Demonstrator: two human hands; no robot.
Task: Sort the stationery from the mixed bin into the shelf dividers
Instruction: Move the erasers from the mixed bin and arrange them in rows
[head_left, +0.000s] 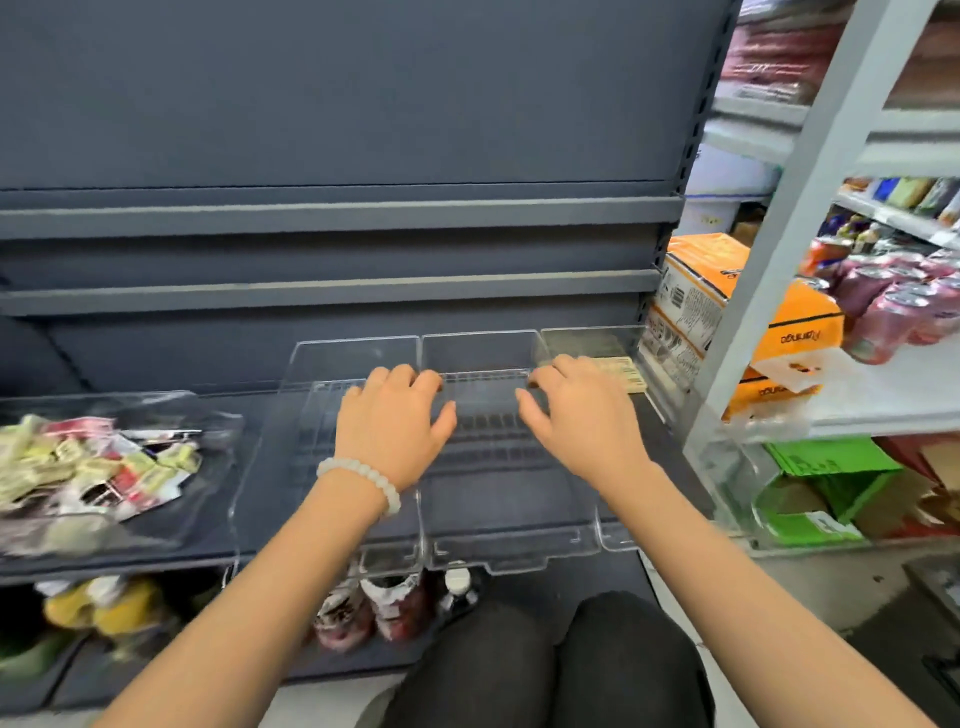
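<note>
Reaching with both hands into the clear dividers (483, 551) at mid-frame, I've got my left hand (392, 423) and right hand (576, 415) spread over the middle tray, fingers loose and bent down onto the plastic, nothing held in either. I can't tell whether the fingertips are pressing the tray or only resting on it. The trays run lengthwise away from me, front lip low in the frame, back wall up by the dark shelf (332, 291). The stationery sits in the bin (223, 441) at the left edge, a blurred heap of small packets (98, 467), well apart from both hands. So it lies off to the left of my left hand, which is the nearer one; I reckon that hand makes the first pick, swinging sideways, while the right stays by the trays.
</note>
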